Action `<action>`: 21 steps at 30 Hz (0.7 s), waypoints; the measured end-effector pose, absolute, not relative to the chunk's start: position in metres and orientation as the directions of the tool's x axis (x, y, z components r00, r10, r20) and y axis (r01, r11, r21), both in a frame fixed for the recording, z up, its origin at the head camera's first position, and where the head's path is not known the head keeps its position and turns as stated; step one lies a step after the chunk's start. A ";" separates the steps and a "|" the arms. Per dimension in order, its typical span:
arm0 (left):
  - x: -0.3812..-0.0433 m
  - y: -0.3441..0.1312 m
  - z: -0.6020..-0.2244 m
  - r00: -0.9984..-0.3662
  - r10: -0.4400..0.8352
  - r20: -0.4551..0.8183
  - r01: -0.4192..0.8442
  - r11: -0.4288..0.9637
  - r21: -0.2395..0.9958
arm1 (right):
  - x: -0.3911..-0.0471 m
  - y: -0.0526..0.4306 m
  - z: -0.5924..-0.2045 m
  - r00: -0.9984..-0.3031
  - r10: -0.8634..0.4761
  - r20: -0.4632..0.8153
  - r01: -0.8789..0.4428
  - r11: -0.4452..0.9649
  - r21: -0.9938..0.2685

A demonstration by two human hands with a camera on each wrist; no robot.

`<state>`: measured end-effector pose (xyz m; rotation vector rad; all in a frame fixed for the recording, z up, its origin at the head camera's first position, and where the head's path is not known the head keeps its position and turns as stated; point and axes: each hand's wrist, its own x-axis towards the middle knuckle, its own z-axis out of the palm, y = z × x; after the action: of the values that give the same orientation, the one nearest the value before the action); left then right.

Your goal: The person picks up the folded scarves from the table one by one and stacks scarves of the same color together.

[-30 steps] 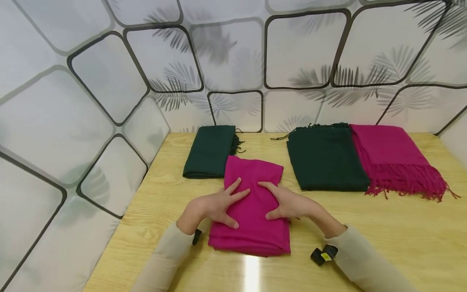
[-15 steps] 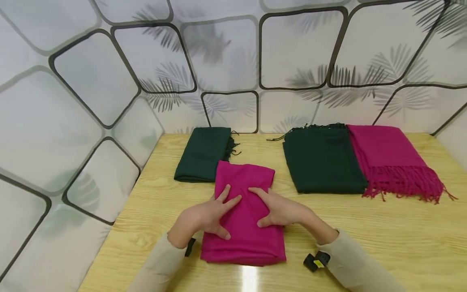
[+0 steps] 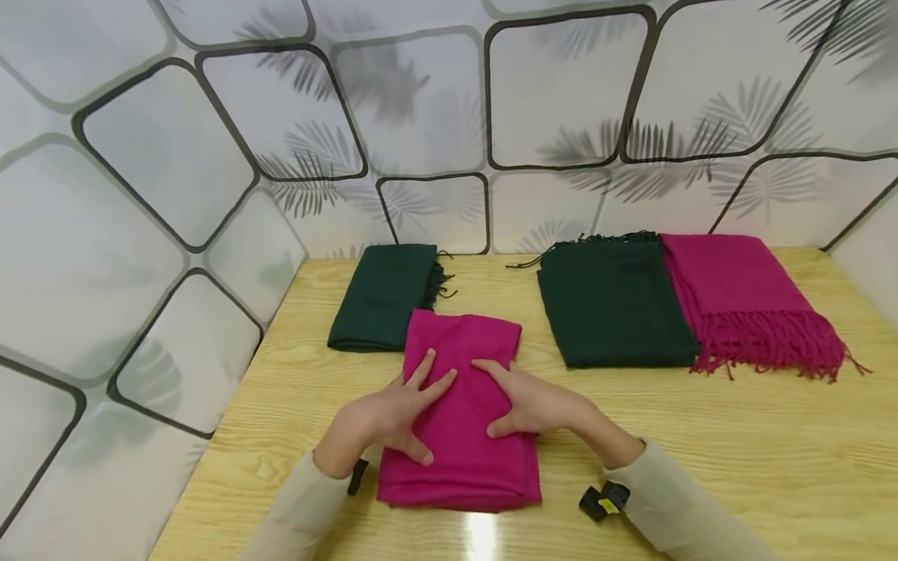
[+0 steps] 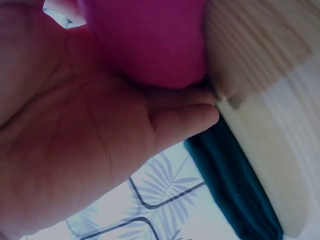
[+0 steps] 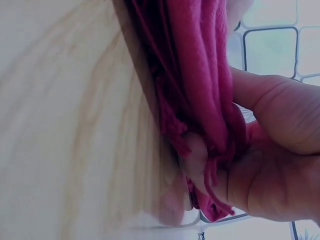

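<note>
A folded magenta scarf [image 3: 459,467] lies between the two hands on the table. My left hand [image 3: 382,417] rests on its left side, thumb and two spread, straight fingers on top. In the left wrist view, straight fingers [image 4: 185,120] lie along the scarf's edge beside the tabletop. On the opposite side, my right hand [image 3: 536,401] holds the scarf's edge, with thumb and index finger on top. Lower fingers [image 5: 196,152] curl round the edge among fringe strands in the right wrist view. The scarf's underside is hidden.
A folded dark green scarf [image 3: 386,292] lies behind on the left, close to the magenta one. Farther right sit a larger green scarf [image 3: 613,304] and another magenta scarf [image 3: 737,273] with fringe, side by side. A patterned curtain [image 3: 428,101] hangs behind the table [image 3: 631,413].
The scarf between the hands has shifted slightly toward me, both hands moving along with it. The head view has turned a little, so the whole scene sits further left.
</note>
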<state>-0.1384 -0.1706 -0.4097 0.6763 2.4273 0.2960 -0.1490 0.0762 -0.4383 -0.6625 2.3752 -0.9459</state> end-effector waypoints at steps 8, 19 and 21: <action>-0.143 -0.176 -0.415 -0.667 0.571 -0.478 0.428 0.819 0.381 | -0.151 0.080 -0.437 -0.751 -0.603 -0.270 -0.281 0.661 -0.696; -0.141 -0.172 -0.413 -0.677 0.550 -0.489 0.422 0.835 0.355 | -0.155 0.084 -0.441 -0.727 -0.621 -0.292 -0.279 0.656 -0.702; -0.141 -0.172 -0.413 -0.678 0.547 -0.491 0.417 0.836 0.356 | -0.155 0.084 -0.441 -0.724 -0.625 -0.290 -0.280 0.652 -0.705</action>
<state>-0.1414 -0.1725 -0.4135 0.7031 2.4127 0.2863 -0.1552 0.0839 -0.4411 -0.7034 2.3489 -0.8815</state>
